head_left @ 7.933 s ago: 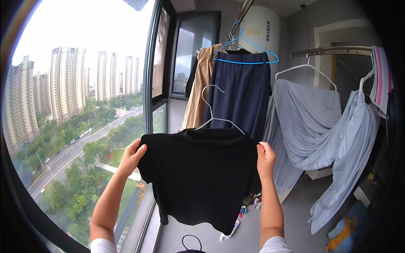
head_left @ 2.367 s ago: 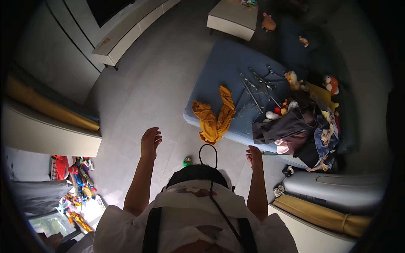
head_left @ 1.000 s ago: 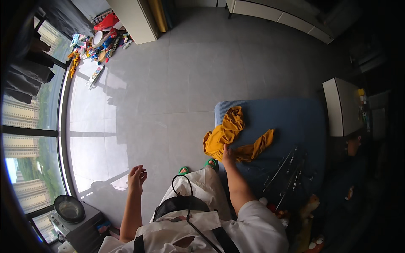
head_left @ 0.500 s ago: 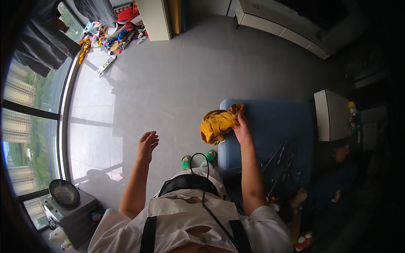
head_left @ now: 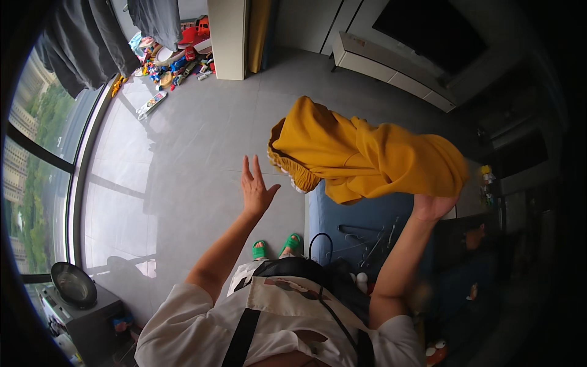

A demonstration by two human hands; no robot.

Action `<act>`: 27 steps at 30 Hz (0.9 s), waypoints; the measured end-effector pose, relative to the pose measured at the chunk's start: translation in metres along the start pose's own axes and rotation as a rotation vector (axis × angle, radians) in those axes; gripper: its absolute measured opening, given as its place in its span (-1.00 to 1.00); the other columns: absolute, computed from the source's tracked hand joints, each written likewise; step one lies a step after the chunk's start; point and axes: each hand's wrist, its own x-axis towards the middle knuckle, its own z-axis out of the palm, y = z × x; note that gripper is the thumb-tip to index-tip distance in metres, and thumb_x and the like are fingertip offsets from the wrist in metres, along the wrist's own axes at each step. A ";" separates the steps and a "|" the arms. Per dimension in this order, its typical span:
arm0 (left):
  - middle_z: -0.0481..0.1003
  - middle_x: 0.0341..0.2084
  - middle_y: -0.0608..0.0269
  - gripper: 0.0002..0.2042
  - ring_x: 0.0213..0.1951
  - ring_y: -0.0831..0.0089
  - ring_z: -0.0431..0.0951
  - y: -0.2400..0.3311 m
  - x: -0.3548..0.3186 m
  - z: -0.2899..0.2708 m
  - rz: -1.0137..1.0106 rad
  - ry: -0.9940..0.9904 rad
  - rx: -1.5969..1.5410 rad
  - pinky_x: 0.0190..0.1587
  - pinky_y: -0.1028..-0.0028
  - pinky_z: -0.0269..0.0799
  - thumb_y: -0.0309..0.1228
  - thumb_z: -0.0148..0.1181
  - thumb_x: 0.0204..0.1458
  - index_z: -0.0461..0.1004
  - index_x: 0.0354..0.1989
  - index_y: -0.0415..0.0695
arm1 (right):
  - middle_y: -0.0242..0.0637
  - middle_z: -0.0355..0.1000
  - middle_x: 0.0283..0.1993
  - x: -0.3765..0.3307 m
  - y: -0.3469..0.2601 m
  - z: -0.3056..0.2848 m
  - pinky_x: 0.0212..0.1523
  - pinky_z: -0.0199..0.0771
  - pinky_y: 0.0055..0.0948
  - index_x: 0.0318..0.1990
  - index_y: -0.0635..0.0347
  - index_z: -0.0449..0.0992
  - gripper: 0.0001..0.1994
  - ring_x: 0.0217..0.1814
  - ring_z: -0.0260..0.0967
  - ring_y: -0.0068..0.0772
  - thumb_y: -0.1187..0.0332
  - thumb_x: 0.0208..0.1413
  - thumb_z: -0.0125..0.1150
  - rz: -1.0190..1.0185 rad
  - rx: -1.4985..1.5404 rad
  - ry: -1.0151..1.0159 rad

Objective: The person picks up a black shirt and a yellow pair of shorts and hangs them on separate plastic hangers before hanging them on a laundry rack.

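Above the sofa's (head_left: pixel 342 215) edge, the garment (head_left: pixel 373 156) is gripped by the right hand (head_left: pixel 435 207), seemingly so its opening (head_left: pixel 301 174) faces the spread left hand (head_left: pixel 257 191).

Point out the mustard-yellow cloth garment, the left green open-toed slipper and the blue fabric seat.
Mustard-yellow cloth garment (head_left: pixel 367 153), head view: middle of its fabric.
Left green open-toed slipper (head_left: pixel 259 252), head view: the strap.
Blue fabric seat (head_left: pixel 324 212), head view: bare left part.

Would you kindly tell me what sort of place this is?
Probably a home's living room: there is what looks like a television above a low cabinet, and a heap of toys.
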 end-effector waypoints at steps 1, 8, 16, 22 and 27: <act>-0.18 0.20 -0.17 -0.10 0.17 -0.09 -0.04 0.014 0.009 -0.001 0.094 0.045 -0.040 0.14 0.12 -0.02 -0.52 0.33 -0.41 -0.05 0.21 -0.10 | -0.10 0.10 0.19 0.000 -0.001 0.001 0.26 -0.13 -0.08 0.06 0.21 0.25 -0.59 0.27 -0.04 -0.10 0.15 0.17 -0.16 -0.008 0.017 0.022; 0.43 -0.49 0.10 -0.70 -0.40 0.18 0.47 0.077 0.064 -0.047 0.095 0.032 -0.447 -0.34 0.40 0.36 -0.51 0.24 -0.34 0.33 -0.36 -0.18 | -0.09 0.13 0.15 0.007 -0.001 -0.062 0.17 0.07 -0.19 0.15 0.19 0.11 -0.57 0.13 0.16 -0.20 0.25 0.16 -0.13 0.116 -0.564 0.266; 0.38 -0.49 0.22 -0.77 -0.35 0.18 0.42 0.140 0.096 -0.077 0.550 0.185 -0.109 -0.37 0.35 0.36 -0.62 0.10 -0.33 0.38 -0.41 -0.10 | -0.23 0.34 -0.12 -0.003 0.075 -0.067 -0.16 0.39 -0.54 0.01 0.24 0.23 -0.59 -0.19 0.38 -0.50 0.49 -0.03 0.16 0.362 -1.574 -0.089; 0.33 -0.50 0.27 -0.82 -0.38 0.22 0.37 0.163 0.098 -0.089 0.680 0.205 0.051 -0.40 0.34 0.35 -0.52 0.12 -0.31 0.36 -0.45 -0.07 | -0.27 0.39 -0.21 0.015 0.122 -0.061 -0.17 0.41 -0.51 -0.16 0.26 0.28 -0.68 -0.20 0.40 -0.45 0.42 -0.08 0.22 0.406 -1.280 -0.090; 0.38 -0.51 0.18 -0.83 -0.37 0.17 0.42 0.159 0.096 -0.106 0.529 0.217 0.192 -0.39 0.32 0.36 -0.51 0.09 -0.28 0.36 -0.42 -0.09 | -0.19 0.43 -0.33 0.021 0.139 -0.049 -0.24 0.40 -0.41 -0.32 0.26 0.36 -0.76 -0.25 0.42 -0.25 0.29 -0.06 0.19 0.434 -1.512 -0.187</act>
